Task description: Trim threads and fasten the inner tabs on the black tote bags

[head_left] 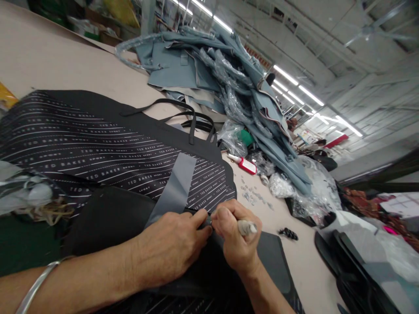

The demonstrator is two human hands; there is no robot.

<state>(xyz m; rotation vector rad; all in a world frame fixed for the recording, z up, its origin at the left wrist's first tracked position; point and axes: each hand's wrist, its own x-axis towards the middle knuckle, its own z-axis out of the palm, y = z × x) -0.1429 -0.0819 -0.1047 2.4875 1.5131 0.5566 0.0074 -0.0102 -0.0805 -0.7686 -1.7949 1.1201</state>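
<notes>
In the head view, my right hand (237, 233) is a fist around a tool with a pale, wrapped-looking handle (247, 227); its tip is hidden by my fingers. My left hand (180, 237) is closed, thumb and forefinger pinching a small dark part of the black bag piece (114, 213) right beside the tool. Both hands almost touch. Under them lies black bag material with a striped, lettered lining (131, 161) and thin black handles (193, 122). A flat grey strip (176, 183) runs across the lining up to my left hand.
Blue-grey bags (196, 65) with plastic-wrapped handles are heaped at the back of the pale table (49, 48). To the right are a red and white bottle (244, 165), small metal rings (252, 196), a black coiled item (288, 234) and black cut pieces (350, 261).
</notes>
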